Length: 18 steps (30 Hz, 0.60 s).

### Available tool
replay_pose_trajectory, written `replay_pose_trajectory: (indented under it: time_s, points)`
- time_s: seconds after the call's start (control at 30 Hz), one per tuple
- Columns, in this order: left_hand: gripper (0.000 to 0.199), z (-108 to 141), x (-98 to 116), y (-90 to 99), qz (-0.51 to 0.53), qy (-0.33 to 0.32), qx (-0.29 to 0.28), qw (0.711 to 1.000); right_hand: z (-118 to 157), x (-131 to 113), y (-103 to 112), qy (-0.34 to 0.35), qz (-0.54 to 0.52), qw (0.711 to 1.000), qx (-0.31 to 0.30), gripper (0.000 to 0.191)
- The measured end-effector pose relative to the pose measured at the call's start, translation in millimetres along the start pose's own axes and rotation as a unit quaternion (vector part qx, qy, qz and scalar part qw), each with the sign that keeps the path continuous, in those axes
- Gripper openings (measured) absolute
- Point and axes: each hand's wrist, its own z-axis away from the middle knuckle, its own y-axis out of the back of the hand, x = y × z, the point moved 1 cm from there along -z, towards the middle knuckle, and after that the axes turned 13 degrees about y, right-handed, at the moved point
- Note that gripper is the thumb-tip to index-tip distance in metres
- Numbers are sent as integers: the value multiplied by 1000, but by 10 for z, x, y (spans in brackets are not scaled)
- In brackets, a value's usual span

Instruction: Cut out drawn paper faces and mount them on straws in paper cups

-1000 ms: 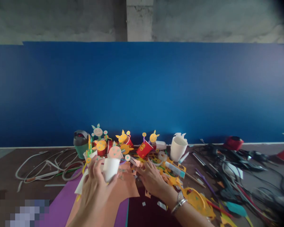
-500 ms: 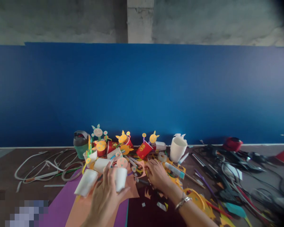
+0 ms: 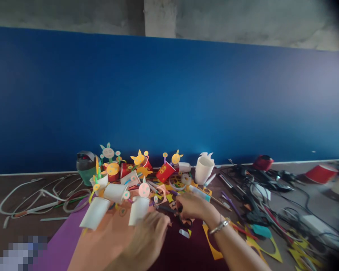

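My right hand [image 3: 196, 207] is closed round the dark handles of a pair of scissors [image 3: 165, 208], whose blades point left. In front of it my left hand [image 3: 151, 235] has its fingers drawn together, and I cannot make out whether anything small is in them. Just behind the left hand a white paper cup [image 3: 138, 209] stands slightly tilted, with a pink spotted paper disc [image 3: 144, 189] rising above its rim. Another white cup [image 3: 95, 213] leans to the left of it. Under them lies a sheet of orange paper [image 3: 94, 241].
Red cups [image 3: 166, 171] with yellow paper figures line the back, beside a tall white container [image 3: 205, 170]. A glue stick [image 3: 200, 193] and yellow offcuts [image 3: 213, 244] lie by my right arm. Cables and a black glue gun [image 3: 255, 212] spread out at right; a white cable [image 3: 31, 209] coils at left.
My left hand has let go of the white cup and moved right and nearer to me. My right hand has closed on the scissors. The view has turned slightly right.
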Motion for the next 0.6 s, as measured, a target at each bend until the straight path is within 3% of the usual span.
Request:
replay_pose_trajectory:
  time_s: [0.07,0.17,0.4,0.6]
  points:
    - [29,20,60,-173,-8,4,-63,998,-9,-58,7,-5,11,1000,-2,33]
    - [48,49,9,-339,-23,32,-91,995,-18,-16,36,-34,24,999,-3,37]
    - [54,70,-196,-389,-20,45,-57,997,68,325,150,-72,41,996,31,25]
    - [58,63,-152,-398,-102,47,-26,993,16,202,78,-77,20,997,3,28]
